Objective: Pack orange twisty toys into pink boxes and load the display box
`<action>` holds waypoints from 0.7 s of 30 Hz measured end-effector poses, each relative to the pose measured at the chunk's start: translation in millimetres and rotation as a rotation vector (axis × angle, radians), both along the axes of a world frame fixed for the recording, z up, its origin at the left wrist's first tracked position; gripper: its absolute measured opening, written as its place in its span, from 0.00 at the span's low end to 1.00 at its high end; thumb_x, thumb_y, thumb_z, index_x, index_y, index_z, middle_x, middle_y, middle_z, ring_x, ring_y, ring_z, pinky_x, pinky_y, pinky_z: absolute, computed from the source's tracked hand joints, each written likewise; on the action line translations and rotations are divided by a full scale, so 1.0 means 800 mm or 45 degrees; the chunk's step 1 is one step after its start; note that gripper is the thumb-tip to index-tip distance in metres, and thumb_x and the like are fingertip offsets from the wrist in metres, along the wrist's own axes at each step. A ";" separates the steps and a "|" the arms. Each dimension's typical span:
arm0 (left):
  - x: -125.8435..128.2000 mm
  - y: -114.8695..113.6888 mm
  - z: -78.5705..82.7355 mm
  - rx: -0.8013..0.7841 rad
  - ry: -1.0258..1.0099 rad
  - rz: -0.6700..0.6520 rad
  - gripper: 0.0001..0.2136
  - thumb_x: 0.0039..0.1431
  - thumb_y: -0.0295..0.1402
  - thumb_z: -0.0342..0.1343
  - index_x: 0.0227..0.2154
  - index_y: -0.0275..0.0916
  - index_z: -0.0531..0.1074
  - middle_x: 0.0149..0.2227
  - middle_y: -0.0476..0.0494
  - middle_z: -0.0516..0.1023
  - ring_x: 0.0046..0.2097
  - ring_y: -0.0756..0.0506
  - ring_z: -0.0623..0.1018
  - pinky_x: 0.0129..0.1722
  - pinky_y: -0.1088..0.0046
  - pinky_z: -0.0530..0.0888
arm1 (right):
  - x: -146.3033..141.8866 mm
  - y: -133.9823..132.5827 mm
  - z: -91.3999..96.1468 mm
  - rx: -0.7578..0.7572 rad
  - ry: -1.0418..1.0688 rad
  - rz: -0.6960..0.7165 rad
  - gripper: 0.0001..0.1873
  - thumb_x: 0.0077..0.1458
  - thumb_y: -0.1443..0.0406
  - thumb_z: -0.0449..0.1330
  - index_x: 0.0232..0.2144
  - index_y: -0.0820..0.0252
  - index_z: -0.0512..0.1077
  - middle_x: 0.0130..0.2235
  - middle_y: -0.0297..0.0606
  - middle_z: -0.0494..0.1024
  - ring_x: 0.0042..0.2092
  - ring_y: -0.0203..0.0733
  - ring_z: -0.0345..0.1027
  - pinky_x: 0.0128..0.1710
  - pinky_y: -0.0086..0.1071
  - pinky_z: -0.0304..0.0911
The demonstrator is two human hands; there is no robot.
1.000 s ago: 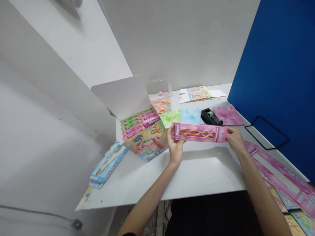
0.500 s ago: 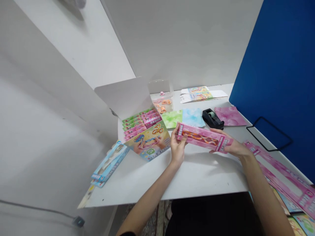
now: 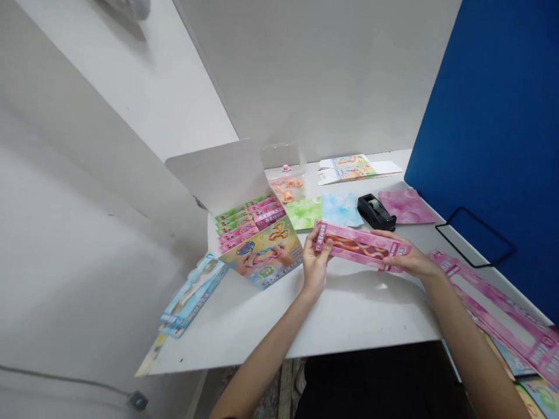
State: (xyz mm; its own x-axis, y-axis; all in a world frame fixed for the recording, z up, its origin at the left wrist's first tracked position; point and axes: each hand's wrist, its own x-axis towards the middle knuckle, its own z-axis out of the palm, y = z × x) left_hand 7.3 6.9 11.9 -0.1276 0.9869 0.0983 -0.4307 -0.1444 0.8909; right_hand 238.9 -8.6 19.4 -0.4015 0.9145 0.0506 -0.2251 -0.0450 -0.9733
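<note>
Between both hands I hold a long pink box (image 3: pixel 349 261) just above the white table. Its window shows an orange and dark red wavy strip. My left hand (image 3: pixel 316 256) is closed around the left end, thumb on the front. My right hand (image 3: pixel 406 256) grips the right end with the thumb low on the front; some fingers are hidden behind the box. To the left of my left hand stands an open display box (image 3: pixel 264 259) with its white lid up. Rows of green and pink packages (image 3: pixel 238 227) fill it.
A black tape dispenser (image 3: pixel 376 212) stands behind the box. Around it lie green (image 3: pixel 304 213), blue (image 3: pixel 340 209) and pink cards (image 3: pixel 406 206). Flat printed cartons (image 3: pixel 353 167) and a clear tub (image 3: pixel 286 186) are at the back. Light-blue packages (image 3: pixel 192 294) lie left, pink sleeves (image 3: pixel 498 308) right.
The right fingers have shifted slightly on the end of the pink box. Both hands keep holding it at nearly the same place; the view has moved a little.
</note>
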 end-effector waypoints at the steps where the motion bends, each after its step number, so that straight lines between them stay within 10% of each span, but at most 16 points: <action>1: 0.000 0.000 0.000 0.025 0.048 -0.015 0.31 0.45 0.48 0.68 0.51 0.46 0.68 0.49 0.43 0.74 0.46 0.47 0.76 0.40 0.75 0.76 | -0.001 0.000 0.001 -0.012 0.024 -0.012 0.40 0.43 0.65 0.71 0.59 0.50 0.66 0.56 0.44 0.73 0.47 0.50 0.75 0.33 0.34 0.76; 8: -0.006 -0.004 -0.003 0.423 0.900 0.247 0.51 0.35 0.51 0.71 0.64 0.48 0.55 0.65 0.34 0.52 0.67 0.32 0.55 0.63 0.51 0.61 | 0.006 0.007 0.002 -0.063 0.175 -0.220 0.33 0.51 0.52 0.63 0.58 0.52 0.67 0.55 0.45 0.74 0.33 0.43 0.75 0.17 0.28 0.68; 11: -0.010 -0.004 -0.003 0.615 1.210 0.369 0.41 0.42 0.47 0.70 0.60 0.46 0.63 0.65 0.35 0.57 0.69 0.31 0.52 0.66 0.47 0.49 | 0.008 0.009 0.002 -0.088 0.165 -0.281 0.30 0.53 0.50 0.60 0.56 0.53 0.68 0.52 0.44 0.76 0.34 0.44 0.75 0.17 0.29 0.68; 16: -0.013 -0.011 0.003 0.755 1.266 0.019 0.20 0.53 0.38 0.63 0.51 0.49 0.74 0.54 0.42 0.76 0.60 0.35 0.69 0.65 0.53 0.56 | 0.000 0.008 -0.003 -0.024 0.136 -0.069 0.48 0.44 0.30 0.50 0.54 0.56 0.69 0.41 0.48 0.80 0.34 0.48 0.76 0.20 0.30 0.67; 21: -0.005 -0.029 0.007 0.414 1.043 -0.308 0.15 0.56 0.43 0.60 0.43 0.42 0.78 0.36 0.45 0.82 0.38 0.42 0.80 0.43 0.67 0.74 | -0.010 0.011 -0.008 0.106 0.079 -0.039 0.51 0.31 0.27 0.54 0.43 0.60 0.75 0.21 0.37 0.75 0.20 0.40 0.68 0.19 0.30 0.63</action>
State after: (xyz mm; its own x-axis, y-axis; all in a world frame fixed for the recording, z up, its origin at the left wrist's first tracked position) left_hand 3.2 -16.1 17.2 0.3113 0.8856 0.3448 0.2670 -0.4297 0.8626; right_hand 230.9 0.6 12.7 -0.3675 0.9177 0.1508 -0.2849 0.0432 -0.9576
